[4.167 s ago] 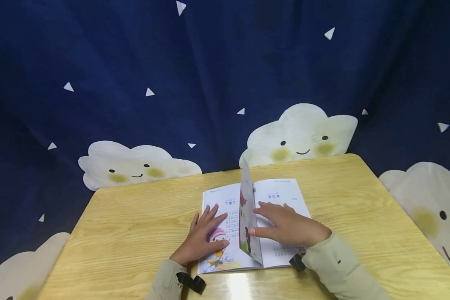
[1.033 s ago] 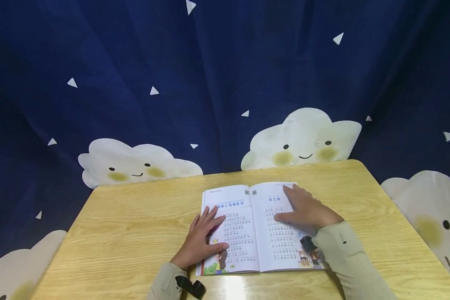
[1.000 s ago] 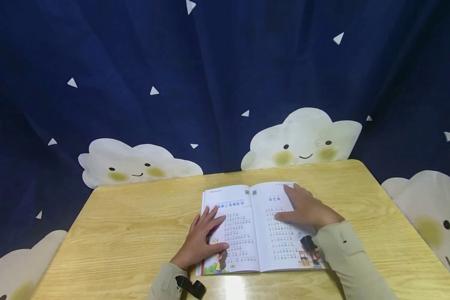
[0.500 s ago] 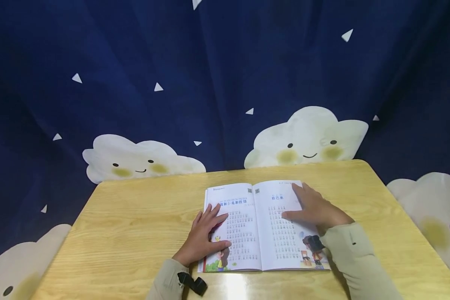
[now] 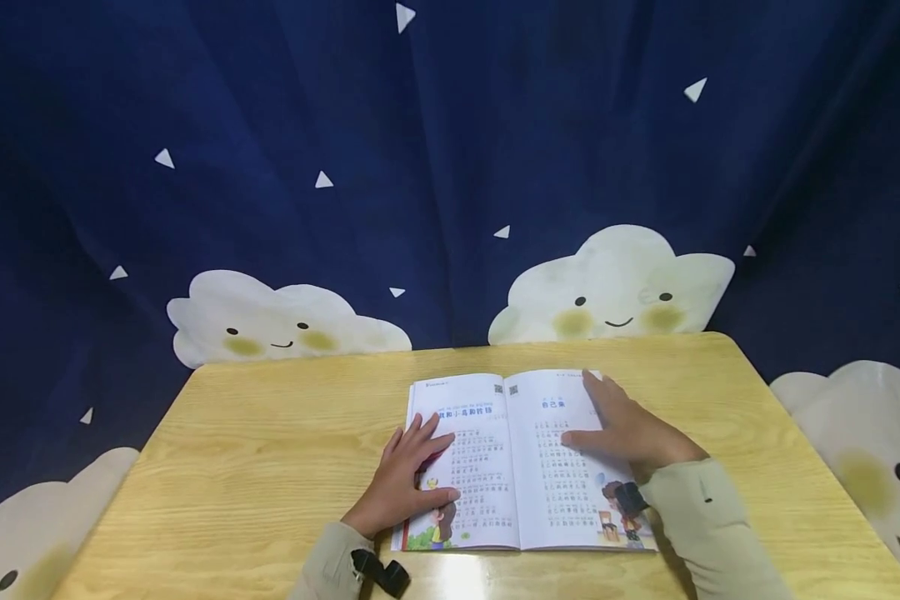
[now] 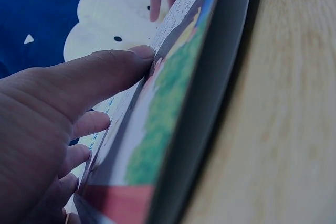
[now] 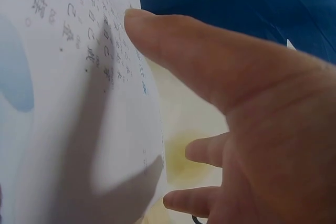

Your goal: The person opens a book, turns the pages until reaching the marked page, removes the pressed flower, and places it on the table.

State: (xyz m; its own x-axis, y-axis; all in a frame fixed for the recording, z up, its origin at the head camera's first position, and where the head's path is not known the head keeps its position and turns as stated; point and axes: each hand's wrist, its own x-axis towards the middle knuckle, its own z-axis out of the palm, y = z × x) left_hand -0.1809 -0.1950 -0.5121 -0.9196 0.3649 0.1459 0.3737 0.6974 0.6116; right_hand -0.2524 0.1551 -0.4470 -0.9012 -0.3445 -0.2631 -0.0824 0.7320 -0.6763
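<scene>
While the open picture book lies flat at lower centre of the frame on the wooden table, the left hand rests with straight fingers on its left page. The right hand, fingers likewise extended, presses the right page; neither grasps anything.
</scene>
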